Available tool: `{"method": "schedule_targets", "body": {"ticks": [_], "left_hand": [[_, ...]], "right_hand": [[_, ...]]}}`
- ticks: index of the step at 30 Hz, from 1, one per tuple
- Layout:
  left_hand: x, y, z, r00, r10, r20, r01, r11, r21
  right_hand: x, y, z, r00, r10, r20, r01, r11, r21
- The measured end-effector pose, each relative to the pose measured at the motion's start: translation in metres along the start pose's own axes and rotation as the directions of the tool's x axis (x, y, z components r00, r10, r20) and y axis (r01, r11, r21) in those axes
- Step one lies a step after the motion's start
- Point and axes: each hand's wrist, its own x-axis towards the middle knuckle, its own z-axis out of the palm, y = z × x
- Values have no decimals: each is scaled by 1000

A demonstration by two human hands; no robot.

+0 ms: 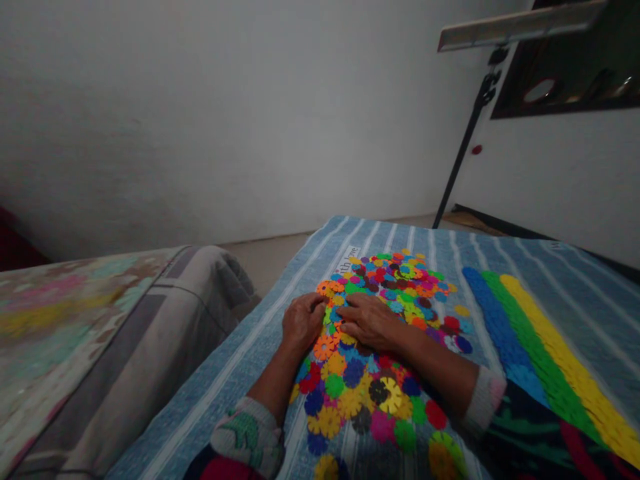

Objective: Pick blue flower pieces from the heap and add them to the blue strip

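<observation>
Many small plastic flower-shaped discs [353, 373] in mixed colours lie in a long, loose heap on a blue striped cloth [240, 373]. My left hand [303, 321] rests at the heap's left edge, fingers bent and thumb apart, touching orange and yellow discs. Across from it, my right hand [371, 322] lies palm down over the middle of the heap, its fingers spread among the discs. A narrow strip of discs shows between the two hands. Whatever is under the palms is hidden.
Sorted rows of blue discs [500, 327], green discs [535, 353] and yellow discs [565, 353] run along the right. A patterned cloth-covered surface [65, 333] stands left, across a gap. A black stand [463, 143] holds a flat panel near the white wall [225, 120].
</observation>
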Motion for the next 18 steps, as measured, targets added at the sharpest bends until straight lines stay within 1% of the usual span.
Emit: {"method": "schedule_targets", "body": {"ticks": [4, 6, 7, 10, 12, 15, 18], "left_hand": [[0, 2, 2, 1000, -10, 11, 10, 1000, 16], [-1, 3, 1, 1000, -16, 5, 16, 999, 29], [-1, 4, 1, 1000, -21, 0, 21, 999, 33], [-1, 6, 0, 1000, -29, 1, 29, 999, 35], [-1, 6, -1, 1000, -29, 6, 28, 999, 28], [-2, 7, -1, 1000, -27, 7, 27, 999, 18], [-2, 8, -1, 999, -31, 16, 31, 999, 17]], "right_hand": [[-11, -3, -9, 997, -70, 43, 71, 997, -12], [-13, 0, -15, 996, -46, 74, 47, 999, -24], [-11, 2, -16, 997, -14, 80, 16, 999, -34], [3, 8, -12, 993, 108, 45, -105, 992, -69], [15, 11, -6, 987, 157, 22, -155, 985, -75], [29, 14, 0, 985, 156, 67, -150, 985, -87], [35, 18, 0, 984, 144, 109, -131, 985, -117]]}}
